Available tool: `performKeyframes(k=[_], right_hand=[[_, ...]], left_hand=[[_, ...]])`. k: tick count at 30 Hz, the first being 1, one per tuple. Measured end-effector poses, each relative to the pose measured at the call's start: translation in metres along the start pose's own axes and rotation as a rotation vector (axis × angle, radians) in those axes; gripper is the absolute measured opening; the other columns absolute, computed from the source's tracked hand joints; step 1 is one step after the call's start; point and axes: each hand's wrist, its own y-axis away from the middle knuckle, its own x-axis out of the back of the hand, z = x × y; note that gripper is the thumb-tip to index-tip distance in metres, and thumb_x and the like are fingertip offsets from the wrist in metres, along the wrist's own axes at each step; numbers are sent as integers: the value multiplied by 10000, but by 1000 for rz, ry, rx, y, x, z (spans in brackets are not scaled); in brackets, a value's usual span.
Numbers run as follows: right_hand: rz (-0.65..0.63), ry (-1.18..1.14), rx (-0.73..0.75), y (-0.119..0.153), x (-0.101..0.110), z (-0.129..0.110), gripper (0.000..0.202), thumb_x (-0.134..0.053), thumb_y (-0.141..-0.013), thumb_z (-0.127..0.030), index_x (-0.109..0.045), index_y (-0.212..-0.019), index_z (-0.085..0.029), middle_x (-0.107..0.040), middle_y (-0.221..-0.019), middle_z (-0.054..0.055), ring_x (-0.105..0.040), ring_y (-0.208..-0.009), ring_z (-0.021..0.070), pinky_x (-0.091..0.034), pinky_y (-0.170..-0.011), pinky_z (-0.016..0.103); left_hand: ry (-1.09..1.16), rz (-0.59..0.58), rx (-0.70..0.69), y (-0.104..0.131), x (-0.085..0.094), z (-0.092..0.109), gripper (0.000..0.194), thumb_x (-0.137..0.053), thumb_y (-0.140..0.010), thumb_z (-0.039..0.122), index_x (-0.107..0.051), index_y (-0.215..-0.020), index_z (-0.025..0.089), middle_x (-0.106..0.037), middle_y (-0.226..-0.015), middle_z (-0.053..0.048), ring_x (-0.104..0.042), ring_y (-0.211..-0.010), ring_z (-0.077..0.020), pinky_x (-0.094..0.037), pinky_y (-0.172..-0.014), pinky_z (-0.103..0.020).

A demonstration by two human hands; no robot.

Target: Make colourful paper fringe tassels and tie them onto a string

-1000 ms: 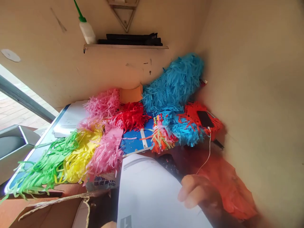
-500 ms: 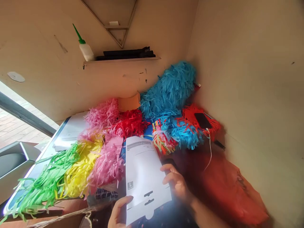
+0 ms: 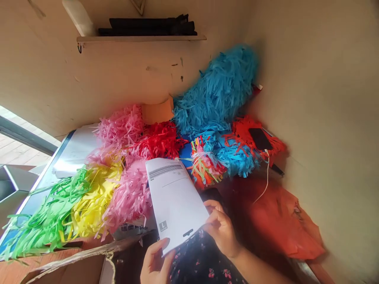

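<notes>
A white printed card sleeve (image 3: 177, 201) with a dark slot near its lower edge is held tilted above my lap. My left hand (image 3: 156, 260) pinches its lower left corner between thumb and fingers. On the lower right edge, my right hand (image 3: 220, 227) grips it with curled fingers. Just beyond the sleeve lie pink paper strips (image 3: 130, 193), red strips (image 3: 162, 140) and a tied bundle of multicoloured strips (image 3: 207, 163).
Green (image 3: 59, 209) and yellow strips (image 3: 91, 197) lie at the left, blue fringe (image 3: 219, 90) at the back. A phone (image 3: 259, 139) with a white cable rests on orange strips. An open cardboard box (image 3: 71, 262) stands lower left; an orange bag (image 3: 284, 221) is at the right.
The view has tipped downward. The sleeve's lower flap, earlier extended with two slots showing, now appears folded, with one slot visible. Both hands still hold the sleeve.
</notes>
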Motion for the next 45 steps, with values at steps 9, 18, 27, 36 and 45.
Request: performKeyframes(k=[9,18,27,36,45], right_hand=[[173,-28,-402,10,-27,17,392,-788,-674,-264,-400,-719,-225,-532,-682,-57,-494,-594,121,-444,-572,231],[199,-103,-501,20,-34,36,322,-739,-710,-292,-505,-913,-205,-594,-763,-29,-571,-700,155,-471,-669,270],[161,170,-552,19,-27,46,348,-762,-642,-293,-428,-603,-204,-420,-620,-63,-427,-604,121,-360,-578,241],[64,336,-429,21,-23,40,254,-702,-661,-234,-449,-662,-207,-452,-694,-46,-436,-630,130,-366,-599,252],[-15,429,-385,21,-20,32,208,-684,-683,-214,-476,-682,-202,-483,-741,-34,-482,-641,131,-393,-613,252]], left_hand=[[64,19,232,-4,-12,-42,541,-907,-446,531,-668,-775,173,-742,-766,-18,-684,-737,-183,-550,-711,-261],[337,-102,256,2,-29,-44,580,-897,-595,403,-574,-1042,224,-738,-908,-4,-717,-827,-184,-585,-760,-284],[402,-290,482,1,-37,-41,563,-888,-615,342,-670,-1117,208,-766,-1078,-59,-710,-1015,-279,-577,-872,-400],[339,-159,544,-3,-39,-38,430,-860,-601,443,-737,-869,130,-759,-860,-73,-707,-793,-241,-552,-725,-321],[221,-191,433,-3,-36,-42,410,-810,-653,465,-756,-885,131,-775,-889,-97,-719,-833,-275,-565,-774,-357]])
